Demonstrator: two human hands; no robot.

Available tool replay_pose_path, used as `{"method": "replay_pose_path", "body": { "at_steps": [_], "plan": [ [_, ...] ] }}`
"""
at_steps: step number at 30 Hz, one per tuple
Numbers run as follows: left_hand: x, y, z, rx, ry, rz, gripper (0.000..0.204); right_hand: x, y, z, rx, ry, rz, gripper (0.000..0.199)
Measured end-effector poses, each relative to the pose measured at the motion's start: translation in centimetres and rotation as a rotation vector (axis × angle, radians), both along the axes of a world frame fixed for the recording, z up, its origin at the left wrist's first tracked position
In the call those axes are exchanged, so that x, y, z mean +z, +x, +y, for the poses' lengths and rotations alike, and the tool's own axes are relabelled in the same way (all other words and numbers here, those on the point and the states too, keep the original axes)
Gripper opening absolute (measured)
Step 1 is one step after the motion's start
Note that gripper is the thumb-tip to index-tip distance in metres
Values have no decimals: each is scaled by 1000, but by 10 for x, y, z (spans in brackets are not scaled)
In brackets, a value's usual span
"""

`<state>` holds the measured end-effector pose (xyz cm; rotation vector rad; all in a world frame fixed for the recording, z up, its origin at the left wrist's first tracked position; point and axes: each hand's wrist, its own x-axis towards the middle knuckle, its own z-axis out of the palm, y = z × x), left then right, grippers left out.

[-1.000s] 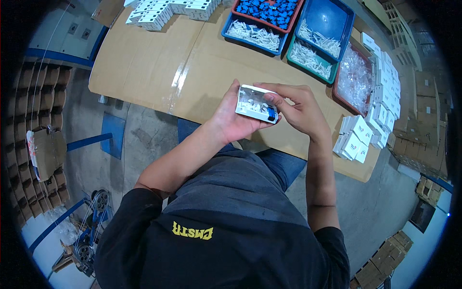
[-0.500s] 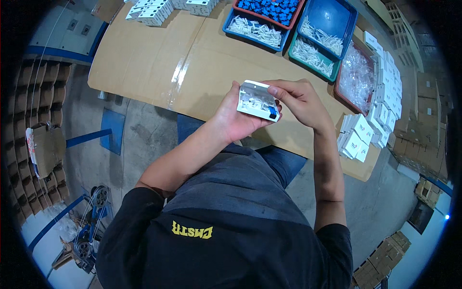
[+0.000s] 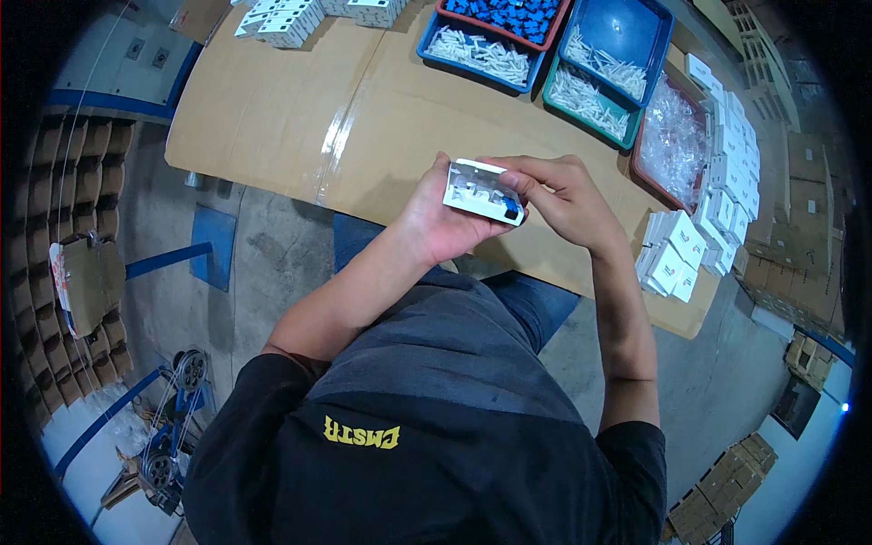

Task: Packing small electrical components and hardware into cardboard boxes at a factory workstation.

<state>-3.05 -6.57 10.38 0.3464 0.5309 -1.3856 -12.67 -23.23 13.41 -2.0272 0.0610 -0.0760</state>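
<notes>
A small white box lies in my left hand, its open face turned up. Clear plastic, small white pieces and a blue piece show inside it. The left palm supports the box from below and its thumb stands at the left side. My right hand is closed at the box's upper right, thumb and fingertips on its edge. What the hidden right fingertips touch under the edge cannot be made out. Both hands are above the near edge of the cardboard-covered table.
Trays with blue parts and white stick-like pieces stand at the back. Right of them is a red tray of clear plastic bags. Flat white boxes are stacked at the right edge; more white cartons sit back left.
The box's raised far flap has come down, and the box has tilted slightly. My right thumb and fingers have shifted a little along its upper right edge.
</notes>
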Motion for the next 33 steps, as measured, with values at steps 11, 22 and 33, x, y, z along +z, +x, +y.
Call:
{"method": "replay_pose_path", "body": {
  "at_steps": [11,22,33],
  "plan": [
    [-23,-1,-3,-70,-138,64,64,4,-5,-8,-26,9,-5,28],
    [-34,6,2,-75,-248,47,59,-17,0,-11,2,80,-83,32],
    [-15,-3,2,-38,-371,90,59,-25,-6,-15,-149,364,125,32]
  ]
}}
